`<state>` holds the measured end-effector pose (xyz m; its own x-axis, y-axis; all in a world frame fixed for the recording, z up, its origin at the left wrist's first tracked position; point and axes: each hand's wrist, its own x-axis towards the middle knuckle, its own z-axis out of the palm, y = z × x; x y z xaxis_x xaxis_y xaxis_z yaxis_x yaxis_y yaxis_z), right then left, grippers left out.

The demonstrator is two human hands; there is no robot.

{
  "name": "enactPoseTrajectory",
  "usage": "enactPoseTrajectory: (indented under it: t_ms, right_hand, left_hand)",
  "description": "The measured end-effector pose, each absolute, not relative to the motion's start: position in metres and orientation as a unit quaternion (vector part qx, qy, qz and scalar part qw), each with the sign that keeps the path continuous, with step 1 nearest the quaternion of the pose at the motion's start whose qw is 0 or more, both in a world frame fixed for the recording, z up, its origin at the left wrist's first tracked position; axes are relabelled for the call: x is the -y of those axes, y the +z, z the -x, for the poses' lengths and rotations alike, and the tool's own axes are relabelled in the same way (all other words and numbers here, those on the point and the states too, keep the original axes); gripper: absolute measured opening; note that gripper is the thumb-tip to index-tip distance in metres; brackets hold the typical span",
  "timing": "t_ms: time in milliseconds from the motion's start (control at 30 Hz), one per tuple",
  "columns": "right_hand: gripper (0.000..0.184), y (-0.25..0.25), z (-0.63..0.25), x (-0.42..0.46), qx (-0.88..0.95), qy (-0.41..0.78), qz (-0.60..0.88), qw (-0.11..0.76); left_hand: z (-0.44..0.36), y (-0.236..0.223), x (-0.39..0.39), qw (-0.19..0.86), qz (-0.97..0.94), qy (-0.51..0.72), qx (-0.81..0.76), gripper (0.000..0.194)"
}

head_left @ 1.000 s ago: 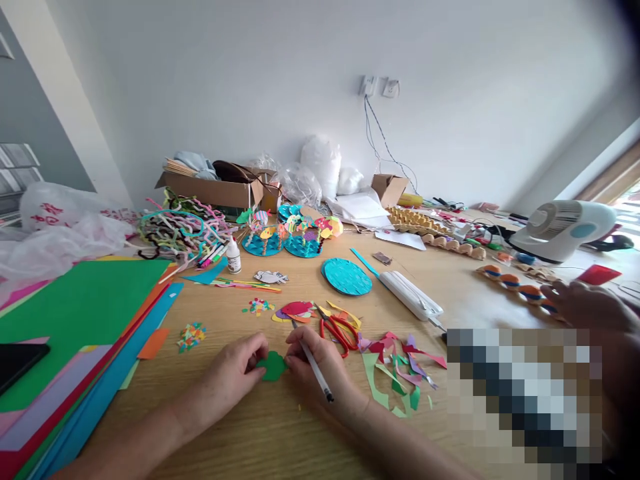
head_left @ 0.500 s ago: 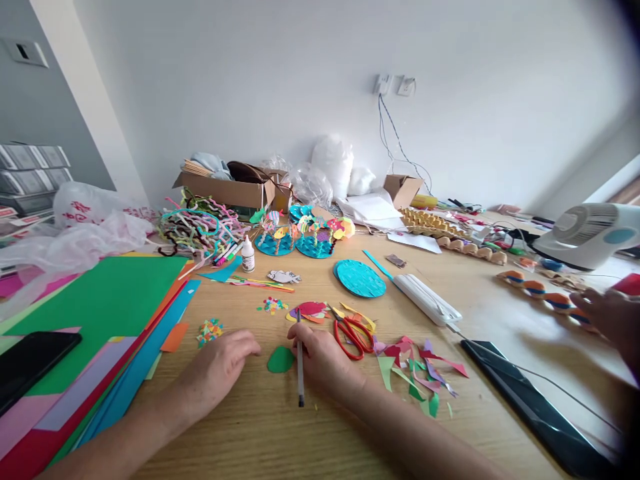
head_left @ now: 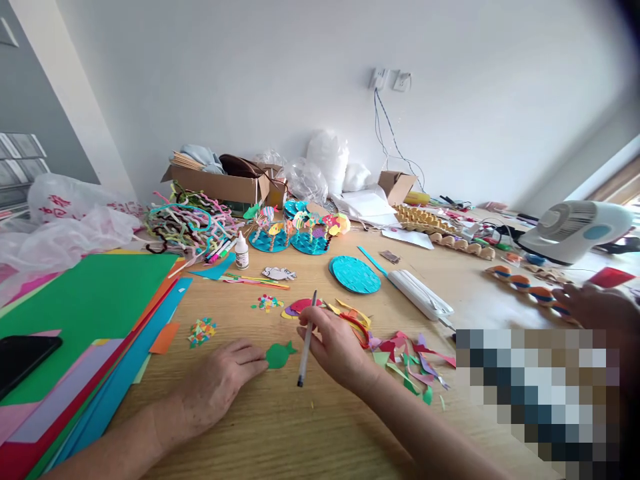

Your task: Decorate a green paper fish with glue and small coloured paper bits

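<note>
A green paper fish (head_left: pixel 279 356) lies flat on the table between my hands, its tail toward the right. My left hand (head_left: pixel 220 375) rests beside it, fingers stretched out and fingertips at its left edge. In my right hand (head_left: pixel 333 343) is a pen (head_left: pixel 305 347), held slantwise just right of the fish's tail. Behind that hand lie colored paper cutouts (head_left: pixel 306 306) and red-handled scissors (head_left: pixel 358 327), partly hidden by it. Small piles of paper bits (head_left: pixel 203 331) and confetti (head_left: pixel 269 303) sit farther left.
Colored paper sheets (head_left: pixel 85 293) are stacked at left with a phone (head_left: pixel 27 360). Paper scraps (head_left: pixel 413 360) lie to the right. Beyond are a glue bottle (head_left: pixel 241 252), blue discs (head_left: pixel 355 275) and a white power strip (head_left: pixel 420 293). Another person's hand (head_left: pixel 595 307) is at far right.
My right hand has lifted slightly and moved right with the pen, uncovering the fish's tail. My left hand has come to the fish's edge. The view has shifted a little.
</note>
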<state>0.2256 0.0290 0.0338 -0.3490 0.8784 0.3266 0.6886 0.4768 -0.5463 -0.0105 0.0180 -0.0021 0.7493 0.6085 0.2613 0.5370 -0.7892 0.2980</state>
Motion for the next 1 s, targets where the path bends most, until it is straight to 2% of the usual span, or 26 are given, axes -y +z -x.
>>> enactPoseTrajectory:
  t_ms: [67,200,333,400,533,633,733,1000]
  right_hand:
    - [0.006,0.044,-0.229,-0.026,0.769,0.222,0.487,0.348]
    - [0.024,0.058,-0.227,-0.016,0.665,0.414,0.45,0.428]
    - [0.035,0.052,-0.221,-0.007,0.622,0.488,0.436,0.429]
    - [0.03,0.044,-0.218,-0.003,0.616,0.504,0.444,0.412]
    - [0.007,0.029,-0.21,0.0,0.598,0.512,0.482,0.384]
    - [0.011,0.024,-0.204,-0.001,0.591,0.508,0.508,0.367]
    - [0.009,0.021,-0.201,-0.001,0.614,0.488,0.495,0.375]
    - [0.005,0.003,-0.199,0.001,0.692,0.363,0.482,0.395]
  left_hand:
    - [0.013,-0.001,-0.019,0.108,-0.929,0.176,-0.307,0.046]
    - [0.02,0.01,-0.025,0.116,-0.915,0.203,-0.329,0.051]
    - [0.023,0.022,-0.031,0.171,-0.884,0.213,-0.379,0.045]
    - [0.021,0.02,-0.033,0.186,-0.88,0.227,-0.373,0.043]
    - [0.016,0.006,-0.032,0.154,-0.898,0.258,-0.321,0.042]
    - [0.015,0.002,-0.027,0.111,-0.914,0.255,-0.296,0.042]
    - [0.015,0.007,-0.02,0.116,-0.923,0.225,-0.289,0.041]
    - [0.014,0.002,-0.007,0.082,-0.933,0.168,-0.308,0.051]
